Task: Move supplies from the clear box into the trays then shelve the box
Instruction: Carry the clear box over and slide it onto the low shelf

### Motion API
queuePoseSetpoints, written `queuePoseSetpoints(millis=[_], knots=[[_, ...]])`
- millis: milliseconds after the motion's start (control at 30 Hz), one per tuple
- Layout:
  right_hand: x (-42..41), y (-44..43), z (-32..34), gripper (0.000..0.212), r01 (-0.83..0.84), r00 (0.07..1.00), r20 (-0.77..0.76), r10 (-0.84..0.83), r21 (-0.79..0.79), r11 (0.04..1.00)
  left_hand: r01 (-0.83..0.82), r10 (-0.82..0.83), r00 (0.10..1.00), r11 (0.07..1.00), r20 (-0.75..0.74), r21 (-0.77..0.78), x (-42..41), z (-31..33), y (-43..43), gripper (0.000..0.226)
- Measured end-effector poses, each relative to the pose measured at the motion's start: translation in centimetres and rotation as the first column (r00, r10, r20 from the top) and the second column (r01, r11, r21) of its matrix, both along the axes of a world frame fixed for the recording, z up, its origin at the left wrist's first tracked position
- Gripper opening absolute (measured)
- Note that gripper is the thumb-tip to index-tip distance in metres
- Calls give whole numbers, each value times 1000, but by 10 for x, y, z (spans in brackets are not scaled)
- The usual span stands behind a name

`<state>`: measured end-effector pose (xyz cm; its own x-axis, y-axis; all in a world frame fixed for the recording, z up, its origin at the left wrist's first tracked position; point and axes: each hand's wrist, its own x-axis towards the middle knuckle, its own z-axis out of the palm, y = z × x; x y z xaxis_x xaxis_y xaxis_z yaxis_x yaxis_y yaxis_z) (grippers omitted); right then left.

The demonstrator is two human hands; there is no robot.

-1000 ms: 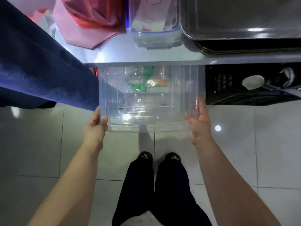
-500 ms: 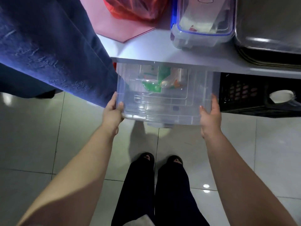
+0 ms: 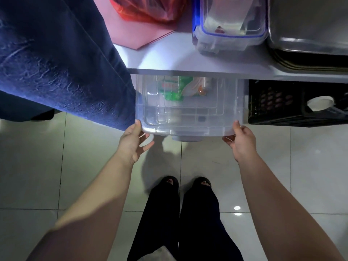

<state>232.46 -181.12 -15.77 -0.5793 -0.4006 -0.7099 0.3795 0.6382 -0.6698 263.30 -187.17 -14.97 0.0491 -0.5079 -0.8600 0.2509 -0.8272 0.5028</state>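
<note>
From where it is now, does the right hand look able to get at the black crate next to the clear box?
Probably yes. The right hand rests at the clear box's front right corner, and the black crate sits just beside it under the table, its front face open with nothing between them.

Clear smooth plastic box, glossy tiled floor, brushed metal tray, shiny red plastic bag, rough blue denim cloth, black plastic crate

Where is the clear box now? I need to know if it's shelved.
In the head view the clear box sits centre, partly under the white tabletop, between blue cloth and black crate.
</note>
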Motion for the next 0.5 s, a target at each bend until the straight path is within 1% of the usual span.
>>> queuePoseSetpoints(millis=[33, 67, 100, 133, 167, 200, 233, 267, 300, 333, 367, 400, 433, 467, 500], knots=[[1, -3, 0, 36, -38, 996, -84, 41, 44, 998, -14, 16, 997, 1000, 73, -19, -5, 0, 1, 33], [2, -3, 1, 46, -78, 973, -212, 96, 92, 993, -46, 57, 982, 997, 178, -63, -10, 0, 4, 36], [5, -1, 3, 55, -123, 912, -379, 157, 113, 986, -77, 117, 946, 987, 303, -141, -15, 2, 10, 37], [9, 2, 6, 60, -194, 799, -564, 210, 89, 977, -56, 169, 879, 965, 445, -255, -19, 5, 19, 39], [15, 7, 8, 63, -315, 636, -728, 255, 57, 947, 64, 183, 790, 924, 585, -377, -22, 9, 28, 42], [22, 12, 8, 65, -461, 447, -838, 312, 83, 884, 277, 161, 697, 838, 699, -470, -25, 11, 36, 45], [32, 16, 5, 71, -587, 258, -887, 384, 172, 791, 519, 115, 608, 691, 785, -504, -30, 10, 42, 48], [42, 19, 0, 79, -675, 85, -879, 470, 296, 676, 727, 57, 513, 502, 856, -469, -35, 6, 45, 52], [53, 22, -7, 89, -721, -62, -841, 538, 410, 558, 870, 7, 400, 311, 917, -382, -43, 0, 45, 58], [63, 23, -16, 98, -732, -174, -795, 582, 499, 464, 955, -12, 264, 141, 965, -259, -51, -7, 43, 66], [70, 22, -25, 105, -719, -251, -750, 612, 568, 400, 994, -6, 110, 15, 994, -110, -58, -15, 38, 78], [75, 21, -33, 111, -695, -295, -713, 636, 617, 369, 998, 9, -43, -54, 999, 43, -64, -24, 34, 90], [78, 20, -40, 111, -667, -314, -693, 649, 647, 368, 983, 21, -169, -70, 985, 170, -69, -31, 30, 98], [79, 18, -46, 107, -645, -317, -698, 642, 655, 394, 966, 29, -252, -49, 967, 254, -72, -37, 28, 101], [79, 15, -50, 100, -627, -316, -722, 615, 645, 436, 958, 47, -287, -13, 957, 288, -74, -42, 25, 99]])
